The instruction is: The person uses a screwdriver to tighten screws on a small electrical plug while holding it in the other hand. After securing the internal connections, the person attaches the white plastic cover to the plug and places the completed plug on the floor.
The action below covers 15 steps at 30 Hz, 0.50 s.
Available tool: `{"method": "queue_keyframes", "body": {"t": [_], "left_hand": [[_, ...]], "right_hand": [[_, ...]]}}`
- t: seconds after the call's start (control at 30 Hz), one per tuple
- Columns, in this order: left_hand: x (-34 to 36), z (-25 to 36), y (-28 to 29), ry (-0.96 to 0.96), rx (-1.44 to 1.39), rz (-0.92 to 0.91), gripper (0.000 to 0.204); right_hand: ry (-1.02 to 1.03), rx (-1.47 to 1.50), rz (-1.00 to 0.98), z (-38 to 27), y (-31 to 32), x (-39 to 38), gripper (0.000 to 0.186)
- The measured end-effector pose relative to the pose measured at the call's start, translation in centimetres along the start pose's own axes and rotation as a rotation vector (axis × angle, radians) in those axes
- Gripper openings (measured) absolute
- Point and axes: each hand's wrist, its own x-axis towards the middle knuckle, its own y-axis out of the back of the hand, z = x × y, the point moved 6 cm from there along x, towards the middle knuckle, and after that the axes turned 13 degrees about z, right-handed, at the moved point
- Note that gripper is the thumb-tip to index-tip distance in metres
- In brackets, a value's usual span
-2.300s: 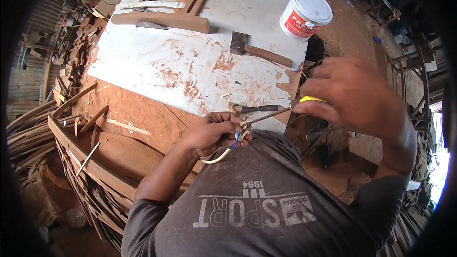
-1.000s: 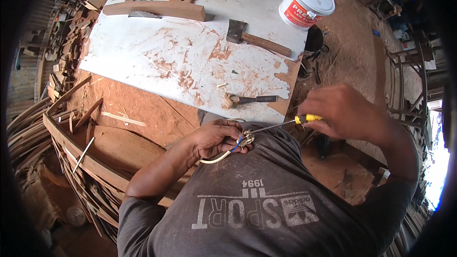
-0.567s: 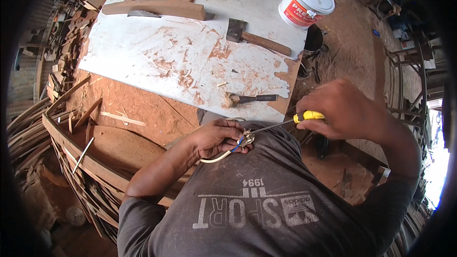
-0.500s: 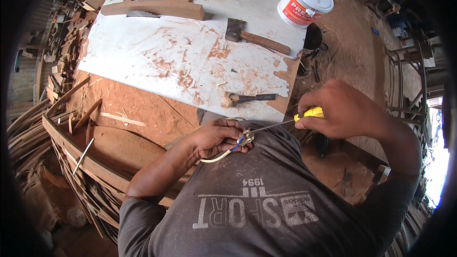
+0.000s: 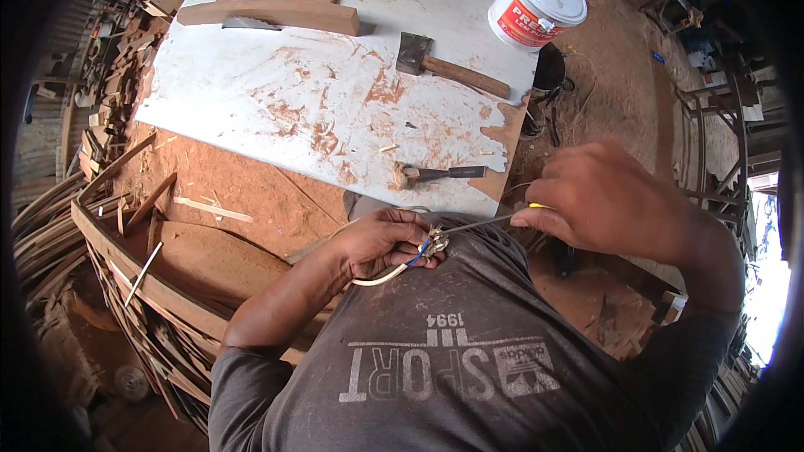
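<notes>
The left hand (image 5: 381, 243) pinches a small wired electrical fitting (image 5: 435, 241) against the person's chest (white cable looping below). The right hand (image 5: 607, 201), closed around a yellow-handled screwdriver (image 5: 486, 222), aims its shaft leftward into the fitting.

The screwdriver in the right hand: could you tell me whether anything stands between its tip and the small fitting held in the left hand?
Nothing visible does: the screwdriver tip already meets the small fitting pinched in the left hand.
</notes>
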Motion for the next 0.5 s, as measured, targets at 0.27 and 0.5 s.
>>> {"method": "queue_keyframes", "body": {"t": [0.27, 0.5], "left_hand": [[-0.3, -0.2, 0.1, -0.021, 0.023, 0.025, 0.018], [-0.3, -0.2, 0.0, -0.012, 0.009, 0.015, 0.018]], "right_hand": [[0.15, -0.066, 0.132, -0.3, 0.2, -0.3, 0.026], [0.217, -0.039, 0.25, -1.0, 0.7, -0.4, 0.029]]}}
